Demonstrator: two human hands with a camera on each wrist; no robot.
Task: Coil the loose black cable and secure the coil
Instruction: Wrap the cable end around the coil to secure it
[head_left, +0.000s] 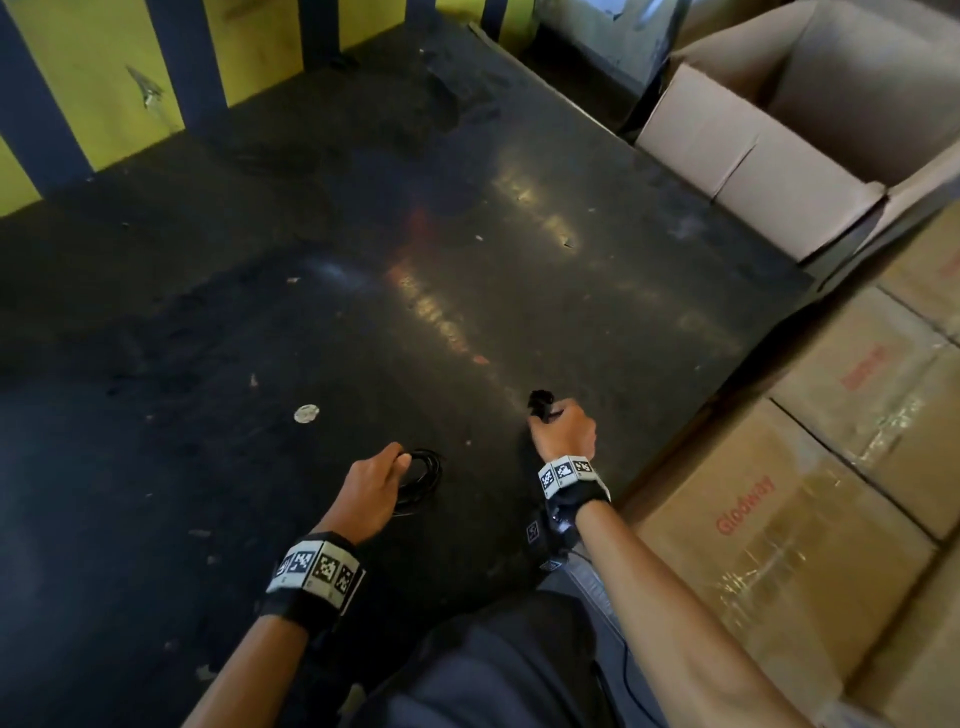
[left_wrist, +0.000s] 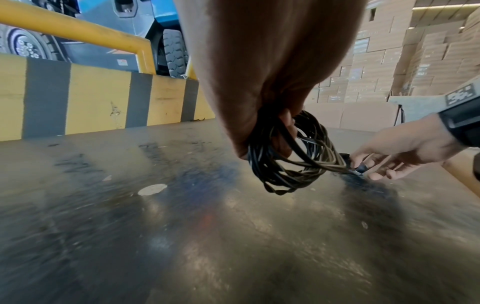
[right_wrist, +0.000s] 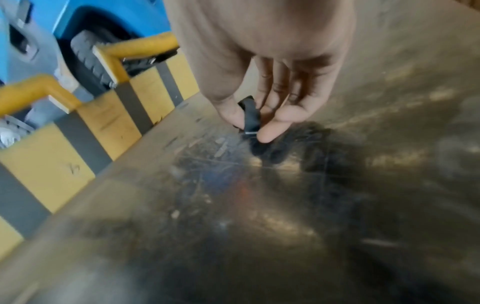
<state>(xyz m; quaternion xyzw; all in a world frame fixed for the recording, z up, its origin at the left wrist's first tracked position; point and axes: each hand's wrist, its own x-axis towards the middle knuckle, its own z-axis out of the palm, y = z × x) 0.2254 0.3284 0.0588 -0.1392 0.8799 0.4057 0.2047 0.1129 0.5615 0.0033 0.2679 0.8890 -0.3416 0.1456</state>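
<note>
I had the left hand (left_wrist: 259, 86) curled round a bundle of loops, the black cable (left_wrist: 291, 162) gathered into a loose coil that hung from my fingers just above the dark floor (head_left: 363, 291). In the left wrist view the turns looked uneven, some sagging lower than others, but they sat together as one bunch. That told me most of the winding was done.

The right hand (head_left: 563, 428) was off to the side, apart from the coil, pinching a small black piece (right_wrist: 250, 117) between thumb and forefinger while the other fingers lay loosely extended. I took it for the cable's end or a strap fixed to it; the right wrist view was blurred, so I could not say which. In the left wrist view a strand ran from the coil toward that pinch, so the piece seemed joined to the bundle.

My reading was that the coiling stood nearly finished and the securing had not yet begun: nothing was wrapped round the loops, and no tie crossed them. What remained, as I judged it, was to bring the pinched end across the bundle, wind it round the turns and fasten it.

Cardboard boxes (head_left: 831, 441) stood stacked at my right, and a yellow and grey striped barrier (head_left: 104, 88) ran along the far edge of the floor.
</note>
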